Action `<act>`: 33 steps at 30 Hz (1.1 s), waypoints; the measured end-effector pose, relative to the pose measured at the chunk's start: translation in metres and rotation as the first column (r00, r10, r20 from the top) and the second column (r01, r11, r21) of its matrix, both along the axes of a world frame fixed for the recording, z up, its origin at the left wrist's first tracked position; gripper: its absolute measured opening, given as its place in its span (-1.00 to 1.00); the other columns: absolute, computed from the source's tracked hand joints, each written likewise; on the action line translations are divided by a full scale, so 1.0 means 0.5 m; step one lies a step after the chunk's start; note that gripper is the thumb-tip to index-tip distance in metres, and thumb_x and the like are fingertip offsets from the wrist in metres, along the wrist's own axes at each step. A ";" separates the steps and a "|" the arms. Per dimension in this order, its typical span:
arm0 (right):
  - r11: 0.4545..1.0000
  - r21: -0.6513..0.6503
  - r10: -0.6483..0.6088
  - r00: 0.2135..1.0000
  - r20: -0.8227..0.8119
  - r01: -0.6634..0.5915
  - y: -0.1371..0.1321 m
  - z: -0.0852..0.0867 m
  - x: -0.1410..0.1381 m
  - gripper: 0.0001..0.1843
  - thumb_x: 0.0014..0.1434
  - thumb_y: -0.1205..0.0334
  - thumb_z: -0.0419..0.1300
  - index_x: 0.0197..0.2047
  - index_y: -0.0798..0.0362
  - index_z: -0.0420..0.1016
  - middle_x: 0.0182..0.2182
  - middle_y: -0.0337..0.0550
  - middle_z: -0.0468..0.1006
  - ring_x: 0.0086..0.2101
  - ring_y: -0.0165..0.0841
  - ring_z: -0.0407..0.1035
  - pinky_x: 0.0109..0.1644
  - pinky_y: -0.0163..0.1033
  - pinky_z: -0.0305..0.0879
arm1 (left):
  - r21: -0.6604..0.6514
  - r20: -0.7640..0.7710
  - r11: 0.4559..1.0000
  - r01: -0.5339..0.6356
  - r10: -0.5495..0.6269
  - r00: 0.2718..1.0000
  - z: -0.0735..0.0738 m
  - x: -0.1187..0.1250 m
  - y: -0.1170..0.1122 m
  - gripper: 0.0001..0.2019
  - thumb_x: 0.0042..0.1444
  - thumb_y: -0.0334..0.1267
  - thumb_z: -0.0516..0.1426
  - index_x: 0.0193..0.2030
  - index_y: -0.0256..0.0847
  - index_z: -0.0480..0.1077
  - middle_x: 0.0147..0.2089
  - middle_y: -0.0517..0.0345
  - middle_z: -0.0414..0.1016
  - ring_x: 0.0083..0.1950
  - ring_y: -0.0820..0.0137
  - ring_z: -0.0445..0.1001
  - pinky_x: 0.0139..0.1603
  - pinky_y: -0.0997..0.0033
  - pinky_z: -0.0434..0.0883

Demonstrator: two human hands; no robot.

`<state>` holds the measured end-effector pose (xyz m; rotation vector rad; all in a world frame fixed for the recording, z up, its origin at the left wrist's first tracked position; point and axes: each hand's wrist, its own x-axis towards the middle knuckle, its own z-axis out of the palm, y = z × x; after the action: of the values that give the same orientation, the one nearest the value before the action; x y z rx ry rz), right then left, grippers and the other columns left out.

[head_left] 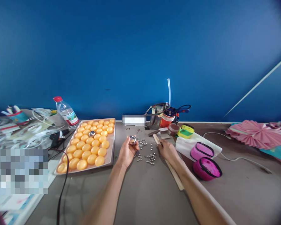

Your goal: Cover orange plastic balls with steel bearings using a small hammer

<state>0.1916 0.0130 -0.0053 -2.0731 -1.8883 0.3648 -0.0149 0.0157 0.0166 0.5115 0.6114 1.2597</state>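
My left hand point(127, 153) is closed round a shiny cluster of silver metal balls point(133, 139), held just above the table. Small silver balls point(151, 158) lie loose in groups on the table between my two hands. On the right, a long pale wooden strip point(174, 175) lies slantwise under my right hand point(168, 151). The fingers of that hand are bent over the strip's far part and seem to grip its edge. Left of my hands stands a shallow white tray point(113, 142) with rows of orange balls point(86, 155). A silver cluster point(91, 134) sits among them.
Pink pouches point(207, 168) and a yellow-green one point(185, 131) lie right, partly on a white sheet point(213, 142). Behind stand a jar point(156, 117) and an orange container point(166, 120). A bottle point(67, 114), cables and clutter fill the left. A pink pleated paper piece point(255, 135) lies far right.
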 end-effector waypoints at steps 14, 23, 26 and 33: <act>0.891 0.149 0.392 0.892 0.222 -0.429 -0.028 0.026 -0.037 -0.57 0.12 0.33 0.03 0.08 0.04 0.33 0.05 -0.05 0.36 0.12 -0.16 0.03 0.15 -0.10 -0.06 | -0.005 -0.010 1.000 0.000 0.000 1.000 0.000 0.002 -0.003 -0.68 0.04 -0.08 0.14 -0.22 -0.33 0.36 -0.47 0.11 0.41 -0.56 0.50 0.33 -0.47 0.49 0.26; 0.881 0.173 0.405 0.892 0.202 -0.440 -0.022 0.019 -0.041 -0.78 0.15 0.33 0.03 -0.35 0.03 0.51 -0.32 -0.08 0.48 -0.08 -0.22 0.19 0.07 -0.14 -0.05 | -0.009 0.001 1.000 0.013 -0.013 1.000 0.002 0.002 -0.004 -0.69 0.07 -0.08 0.13 -0.22 -0.33 0.36 -0.47 0.12 0.40 -0.55 0.51 0.33 -0.47 0.49 0.26; 0.878 0.185 0.406 0.891 0.202 -0.442 -0.024 0.022 -0.043 -0.79 0.13 0.35 0.03 -0.41 0.04 0.48 -0.40 -0.11 0.47 -0.16 -0.26 0.21 0.03 -0.17 -0.04 | -0.016 -0.006 1.000 0.013 -0.013 1.000 0.004 0.002 -0.005 -0.68 0.05 -0.07 0.14 -0.21 -0.33 0.36 -0.47 0.12 0.41 -0.55 0.51 0.33 -0.47 0.50 0.27; 0.868 0.189 0.417 0.881 0.224 -0.459 -0.023 0.014 -0.044 -0.82 0.13 0.33 0.06 -0.41 0.03 0.48 -0.38 -0.12 0.47 -0.17 -0.26 0.22 0.07 -0.13 -0.10 | -0.006 -0.002 1.000 0.022 -0.022 1.000 0.000 0.001 -0.004 -0.68 0.06 -0.08 0.13 -0.20 -0.33 0.35 -0.47 0.14 0.40 -0.55 0.51 0.33 -0.46 0.49 0.27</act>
<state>0.1696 0.0013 0.0016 -1.5508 -2.3810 0.0452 -0.0145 0.0138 0.0165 0.5135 0.6092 1.2362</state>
